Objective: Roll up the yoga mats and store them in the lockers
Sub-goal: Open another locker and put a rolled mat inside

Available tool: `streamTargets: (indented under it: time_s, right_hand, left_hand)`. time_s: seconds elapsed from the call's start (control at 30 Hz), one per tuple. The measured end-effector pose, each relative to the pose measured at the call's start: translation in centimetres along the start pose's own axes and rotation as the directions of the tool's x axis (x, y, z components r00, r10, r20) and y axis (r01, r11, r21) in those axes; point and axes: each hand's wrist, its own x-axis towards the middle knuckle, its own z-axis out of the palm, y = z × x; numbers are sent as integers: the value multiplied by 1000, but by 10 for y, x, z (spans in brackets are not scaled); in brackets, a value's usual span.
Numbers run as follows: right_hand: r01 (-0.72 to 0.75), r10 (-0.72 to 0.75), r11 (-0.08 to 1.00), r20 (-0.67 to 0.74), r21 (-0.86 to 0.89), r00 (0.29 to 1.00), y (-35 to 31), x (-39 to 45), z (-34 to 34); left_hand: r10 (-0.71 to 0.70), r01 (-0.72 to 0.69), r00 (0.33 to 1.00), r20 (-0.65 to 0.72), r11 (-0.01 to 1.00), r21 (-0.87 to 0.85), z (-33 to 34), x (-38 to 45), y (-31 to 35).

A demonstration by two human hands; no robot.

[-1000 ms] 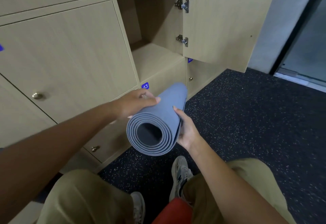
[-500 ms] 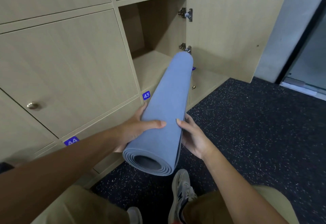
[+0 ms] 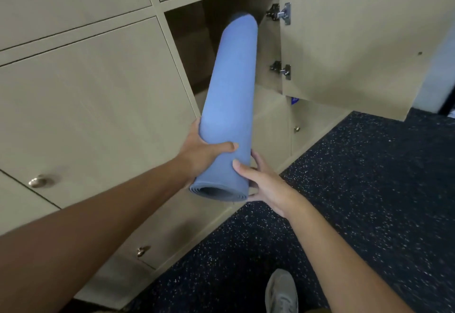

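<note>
A rolled blue yoga mat points away from me, its far end inside the open locker and its spiral near end toward me. My left hand grips the roll from the left, thumb across its top. My right hand holds the near end from the right, thumb on the roll and fingers behind it. The locker's door stands swung open to the right on two metal hinges.
Closed wooden locker doors with round metal knobs fill the left side and the row below. Dark speckled floor spreads to the right. My shoe shows at the bottom.
The mat has been lifted and pushed forward, its far end going from the locker's front edge into the opening. Both hands moved with it and the camera rose closer to the lockers.
</note>
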Motion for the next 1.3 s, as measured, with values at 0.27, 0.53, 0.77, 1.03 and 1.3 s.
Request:
streamTargets:
  time_s: [0.27, 0.53, 0.77, 1.03, 1.3]
  right_hand:
    - [58, -48, 995, -121, 77, 991, -6, 69, -35]
    - [169, -158, 984, -160, 56, 974, 4, 111, -40]
    - [318, -283, 947, -351, 46, 893, -3, 129, -44]
    - [235, -234, 971, -347, -40, 908, 16, 130, -53]
    - [169, -202, 979, -389, -118, 899, 32, 130, -59]
  left_hand:
    - [-60, 59, 994, 88, 998, 17, 15, 96, -14]
    - [-201, 206, 975, 100, 978, -43, 9, 151, -26]
    - [-166, 160, 980, -110, 985, -64, 36, 176, -11]
    - [-106, 126, 955, -277, 991, 52, 35, 209, 1]
    - [-49, 165, 915, -401, 951, 260, 43, 247, -6]
